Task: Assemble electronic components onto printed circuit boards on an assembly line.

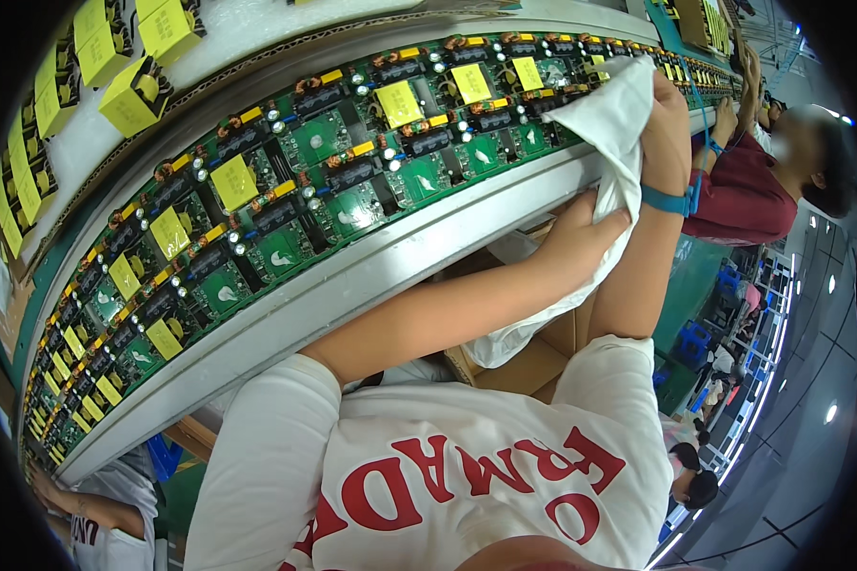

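Observation:
A white cloth (611,119) hangs between my two hands at the right end of the near rail. My right hand (668,128) is closed on its upper part, with a blue wrist strap (671,202) around that wrist. Lower down, my left hand (588,236) grips the same cloth, thumb pressed on it and the other fingers partly hidden. Part of the cloth drapes over the green circuit boards (419,181), which sit in long rows on the line. Many boards carry yellow-wrapped transformers (397,103); others show bare spots with white paste.
A metal rail (371,276) runs along the line's near edge. Loose yellow transformers (133,95) stand on white foam (86,157) at the upper left. Below my arms is an open cardboard box (524,366). A co-worker in dark red (747,195) works at the right, another person (105,523) at lower left.

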The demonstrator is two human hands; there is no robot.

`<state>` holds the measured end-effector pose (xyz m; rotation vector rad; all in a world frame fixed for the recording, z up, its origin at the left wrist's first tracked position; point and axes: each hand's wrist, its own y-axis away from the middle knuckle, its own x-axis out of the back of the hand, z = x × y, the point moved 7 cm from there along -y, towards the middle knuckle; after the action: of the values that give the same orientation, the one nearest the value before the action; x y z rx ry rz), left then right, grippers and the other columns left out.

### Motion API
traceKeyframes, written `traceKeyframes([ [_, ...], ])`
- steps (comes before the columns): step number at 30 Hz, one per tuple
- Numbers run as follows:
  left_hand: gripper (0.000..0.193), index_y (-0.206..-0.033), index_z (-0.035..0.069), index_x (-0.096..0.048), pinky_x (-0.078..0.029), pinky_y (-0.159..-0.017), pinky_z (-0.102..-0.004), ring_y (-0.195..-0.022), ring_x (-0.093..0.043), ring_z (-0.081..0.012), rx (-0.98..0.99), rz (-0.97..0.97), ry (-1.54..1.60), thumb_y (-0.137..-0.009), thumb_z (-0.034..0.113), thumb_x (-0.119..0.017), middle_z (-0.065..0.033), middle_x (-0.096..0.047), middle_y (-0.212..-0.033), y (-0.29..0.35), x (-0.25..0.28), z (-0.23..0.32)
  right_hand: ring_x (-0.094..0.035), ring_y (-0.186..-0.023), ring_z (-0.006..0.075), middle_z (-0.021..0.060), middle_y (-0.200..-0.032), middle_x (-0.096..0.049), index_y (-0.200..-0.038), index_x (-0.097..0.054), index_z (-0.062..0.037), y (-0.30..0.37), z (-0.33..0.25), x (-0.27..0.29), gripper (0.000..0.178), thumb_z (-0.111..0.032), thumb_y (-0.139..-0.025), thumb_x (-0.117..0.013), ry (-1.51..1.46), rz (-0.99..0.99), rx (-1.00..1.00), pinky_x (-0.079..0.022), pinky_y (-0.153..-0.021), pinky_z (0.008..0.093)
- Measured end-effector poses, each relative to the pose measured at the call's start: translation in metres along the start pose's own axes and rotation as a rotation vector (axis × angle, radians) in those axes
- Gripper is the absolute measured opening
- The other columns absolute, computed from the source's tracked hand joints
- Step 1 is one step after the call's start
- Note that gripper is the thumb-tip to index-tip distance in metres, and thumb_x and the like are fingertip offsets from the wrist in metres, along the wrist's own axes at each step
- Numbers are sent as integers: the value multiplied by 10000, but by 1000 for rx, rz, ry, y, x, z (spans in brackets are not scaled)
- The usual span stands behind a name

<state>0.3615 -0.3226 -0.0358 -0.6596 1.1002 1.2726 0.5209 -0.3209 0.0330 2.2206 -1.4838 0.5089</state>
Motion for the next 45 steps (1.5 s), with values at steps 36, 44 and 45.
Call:
traceKeyframes([
  [36, 717, -1351, -124, -414, -409, -1053, -412, -1262, -529, -399, 168, -160, -525, -898, 387, -630, -329, -528, -1338, -5, 13, -89, -603, -689, 372, 209, -809, -614, -942, -696, 16, 53, 24, 51, 219, -180, -863, -638, 801, 198, 335, -464, -626, 390],
  [44, 674, -1329, -119, -433, -417, -1043, -418, -1255, -535, -396, 192, -161, -474, -903, 366, -628, -322, -543, -1323, -1, 11, -85, -601, -681, 358, 198, -790, -609, -913, -692, 19, 55, 21, 41, 191, -139, -860, -600, 810, 185, 333, -453, -613, 394],
  [45, 667, -1328, -117, -434, -417, -1043, -417, -1255, -535, -394, 198, -164, -464, -905, 361, -627, -319, -544, -1325, 0, 10, -84, -601, -681, 356, 197, -790, -610, -909, -691, 21, 56, 22, 41, 189, -133, -860, -592, 829, 192, 324, -452, -613, 392],
])
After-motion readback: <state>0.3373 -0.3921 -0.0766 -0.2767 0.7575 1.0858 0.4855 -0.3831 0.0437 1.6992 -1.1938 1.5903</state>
